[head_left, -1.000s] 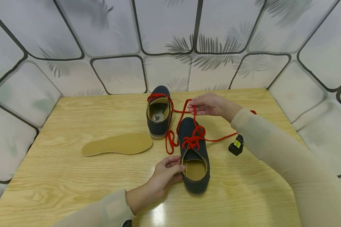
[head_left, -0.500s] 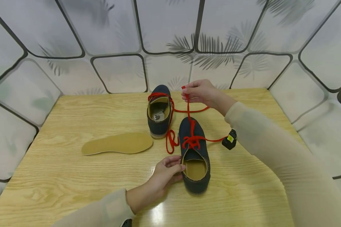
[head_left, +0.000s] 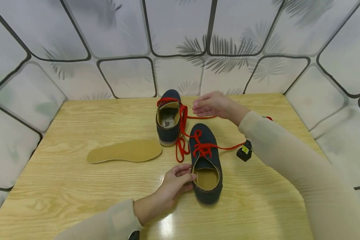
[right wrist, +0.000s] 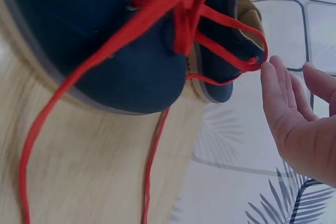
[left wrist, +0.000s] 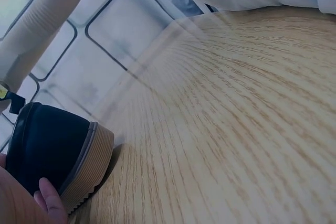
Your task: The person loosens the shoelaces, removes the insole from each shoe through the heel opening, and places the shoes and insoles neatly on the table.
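Note:
A navy shoe [head_left: 207,196] with a red shoelace [head_left: 201,147] stands on the table, toe away from me. My left hand [head_left: 169,190] grips its left side near the heel, thumb over the collar and fingers outside. In the left wrist view, fingertips [left wrist: 51,199] lie against the navy upper [left wrist: 50,137]. Beyond the toe, my right hand [head_left: 216,106] hovers with nearly straight fingers and holds nothing. The right wrist view has this hand [right wrist: 299,114] close to a loop of red lace [right wrist: 265,51]. One lace end drapes left, another runs right beneath the right wrist.
A second navy shoe [head_left: 168,135] with red laces stands at the back, left of the first. A tan insole [head_left: 124,151] lies on the wooden table [head_left: 87,193] to the left. A patterned wall covering [head_left: 177,75] rises along the back and sides.
My right hand has lifted the lace end, then let it go and come down slightly. The freed lace has dropped to the left, between the shoes. My left hand has stayed put.

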A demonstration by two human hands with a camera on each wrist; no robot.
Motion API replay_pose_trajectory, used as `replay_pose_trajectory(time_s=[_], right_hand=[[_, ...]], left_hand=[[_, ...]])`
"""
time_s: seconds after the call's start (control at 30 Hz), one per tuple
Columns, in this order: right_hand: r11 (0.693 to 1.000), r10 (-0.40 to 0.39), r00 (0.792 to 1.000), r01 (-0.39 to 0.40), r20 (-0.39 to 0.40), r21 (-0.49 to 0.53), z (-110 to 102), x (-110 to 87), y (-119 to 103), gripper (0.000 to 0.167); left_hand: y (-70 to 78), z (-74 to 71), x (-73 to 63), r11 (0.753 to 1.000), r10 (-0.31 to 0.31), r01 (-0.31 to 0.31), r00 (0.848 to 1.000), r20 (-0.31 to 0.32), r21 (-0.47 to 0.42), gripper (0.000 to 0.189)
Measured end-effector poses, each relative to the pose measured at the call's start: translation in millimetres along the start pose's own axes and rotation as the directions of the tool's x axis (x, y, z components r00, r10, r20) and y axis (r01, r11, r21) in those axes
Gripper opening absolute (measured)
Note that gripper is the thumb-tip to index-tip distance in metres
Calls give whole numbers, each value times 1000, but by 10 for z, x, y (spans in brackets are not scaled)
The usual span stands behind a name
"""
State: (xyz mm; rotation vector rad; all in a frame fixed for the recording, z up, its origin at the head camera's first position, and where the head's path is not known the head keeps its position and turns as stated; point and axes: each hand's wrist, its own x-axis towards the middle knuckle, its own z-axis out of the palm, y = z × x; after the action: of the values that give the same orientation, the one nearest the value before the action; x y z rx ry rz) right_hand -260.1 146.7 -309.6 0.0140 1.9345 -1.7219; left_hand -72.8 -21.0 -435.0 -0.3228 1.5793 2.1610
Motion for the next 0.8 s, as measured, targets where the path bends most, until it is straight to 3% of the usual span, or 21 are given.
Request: replay_pose_trajectory(time_s=[0.33,0.47,0.63,0.8], right_hand=[[989,68,994,-56,86,-134,56,-145,227,24],[993,78,994,-71,79,-94,113,-215,444,35],[998,62,996,-61,59,-18,56,-281,633,29],[990,42,996,-30,82,-140,-113,-342,652,31]], left_hand=[[19,14,-8,1000,5,-5,1000,-1,-3,51],[6,4,-19,1000,5,-6,1000,-6,-5,50],[-23,-1,-33,1000,4,-4,1000,-13,-4,51],[9,10,-32,1000,7,-7,1000,-7,1,52]])
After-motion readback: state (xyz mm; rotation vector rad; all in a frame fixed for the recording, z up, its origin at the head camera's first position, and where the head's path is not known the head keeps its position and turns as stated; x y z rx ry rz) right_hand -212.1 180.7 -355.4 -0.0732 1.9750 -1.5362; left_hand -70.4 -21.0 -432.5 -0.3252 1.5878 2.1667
